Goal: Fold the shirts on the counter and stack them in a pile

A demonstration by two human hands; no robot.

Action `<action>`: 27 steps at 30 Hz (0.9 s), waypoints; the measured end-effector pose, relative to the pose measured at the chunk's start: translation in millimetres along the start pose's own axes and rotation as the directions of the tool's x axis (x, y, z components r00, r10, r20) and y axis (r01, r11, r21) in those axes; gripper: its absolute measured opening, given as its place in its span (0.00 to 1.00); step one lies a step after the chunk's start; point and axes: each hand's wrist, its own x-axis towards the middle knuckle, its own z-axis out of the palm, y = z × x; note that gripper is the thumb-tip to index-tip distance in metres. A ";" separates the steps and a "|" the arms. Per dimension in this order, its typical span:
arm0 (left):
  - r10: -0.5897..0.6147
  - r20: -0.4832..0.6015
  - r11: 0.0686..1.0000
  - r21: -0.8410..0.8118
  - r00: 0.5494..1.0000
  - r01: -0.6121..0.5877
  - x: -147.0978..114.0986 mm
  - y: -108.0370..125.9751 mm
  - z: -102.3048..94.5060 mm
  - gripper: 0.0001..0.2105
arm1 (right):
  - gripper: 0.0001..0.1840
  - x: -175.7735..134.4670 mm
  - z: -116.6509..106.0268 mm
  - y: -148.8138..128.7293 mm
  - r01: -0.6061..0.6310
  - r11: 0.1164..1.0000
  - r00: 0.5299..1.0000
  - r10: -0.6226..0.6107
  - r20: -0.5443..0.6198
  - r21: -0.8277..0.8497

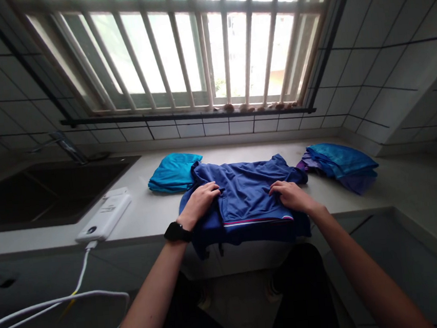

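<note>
A dark blue shirt lies spread and wrinkled on the counter, its lower part hanging over the front edge. A red and white stripe runs along the edge of a folded-over part. On the shirt's left side, my left hand, below a black watch, has its fingers curled and closed on the fabric. My right hand pinches the cloth on the right side, fingers bent inward. The fingertips of both hands are partly hidden in the folds. Close behind my left hand sits a folded turquoise garment.
Folded blue and purple clothes lie at the right of the counter. To the left are a white power bank with a cable, a dark sink and a faucet. A barred window is behind.
</note>
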 end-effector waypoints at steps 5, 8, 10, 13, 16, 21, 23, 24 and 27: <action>-0.091 -0.233 0.995 0.004 0.968 0.095 -16.3 -0.6 -20.8 0.16 | 0.17 -4.8 -12.2 -10.3 -0.084 0.995 0.926 0.095 -0.366 0.044; -0.093 -0.347 0.995 -0.010 0.933 0.095 -47.7 6.5 -31.9 0.14 | 0.16 -26.1 -18.4 -4.0 0.035 0.991 0.948 0.007 -0.318 0.126; -0.083 -0.326 0.997 -0.031 0.942 0.077 -67.6 12.1 -33.2 0.15 | 0.17 -41.4 -23.0 1.8 0.062 0.988 0.985 -0.038 -0.169 0.139; -0.021 -0.226 0.996 -0.089 0.974 0.001 -83.9 20.7 -26.3 0.29 | 0.22 -55.1 -30.9 1.3 0.048 0.991 0.998 -0.041 -0.053 0.123; 0.156 -0.065 0.978 -0.131 0.986 -0.163 -83.7 28.9 -16.4 0.37 | 0.29 -59.0 -30.8 -15.9 0.116 0.975 0.993 -0.114 -0.024 0.189; 0.158 -0.099 0.982 -0.090 0.982 -0.167 -83.6 35.1 -14.3 0.14 | 0.43 -70.8 -0.3 -45.5 0.107 0.962 0.970 -0.157 0.188 0.250; 0.073 -0.204 0.994 -0.065 0.976 -0.088 -91.6 34.7 -19.7 0.13 | 0.30 -78.2 7.3 -46.3 0.101 0.959 0.980 -0.141 0.137 0.266; 0.055 -0.213 0.995 -0.070 0.976 -0.072 -96.2 34.1 -23.1 0.13 | 0.23 -80.9 7.1 -44.2 0.115 0.946 0.980 -0.158 0.123 0.302; 0.035 -0.090 0.991 -0.126 0.995 -0.047 -102.7 31.0 -32.3 0.12 | 0.15 -76.5 -6.4 -29.7 0.129 0.905 0.981 -0.176 0.083 0.406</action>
